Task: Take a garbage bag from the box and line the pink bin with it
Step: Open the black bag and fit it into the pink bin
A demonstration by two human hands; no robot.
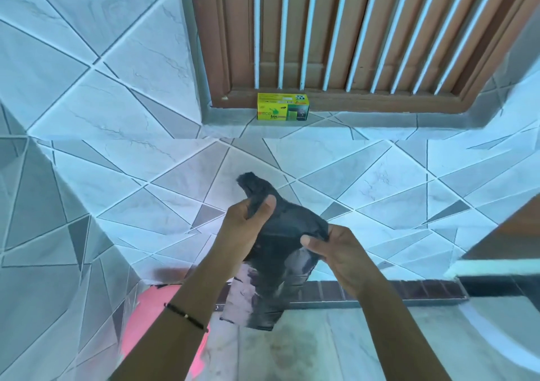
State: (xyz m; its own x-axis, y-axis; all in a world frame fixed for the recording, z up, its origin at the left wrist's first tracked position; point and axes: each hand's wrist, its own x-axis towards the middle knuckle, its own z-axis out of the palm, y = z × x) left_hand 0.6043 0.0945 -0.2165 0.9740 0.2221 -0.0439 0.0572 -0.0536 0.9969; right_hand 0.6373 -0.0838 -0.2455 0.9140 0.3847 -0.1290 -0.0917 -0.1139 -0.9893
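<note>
Against the tiled wall, both hands pinch a black garbage bag (280,249), left hand (245,228) at 11 o'clock, right hand (336,252) at 3; its long axis hangs toward 6, pink bin (152,316) at 8.

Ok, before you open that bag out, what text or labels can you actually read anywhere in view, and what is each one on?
"bin" – on the front of the yellow and green box standing on the window ledge.
The rest of the print on the box, top and front, is too small and blurred to read.
The black garbage bag, the pink bin and the tiled wall show no readable text.
</note>
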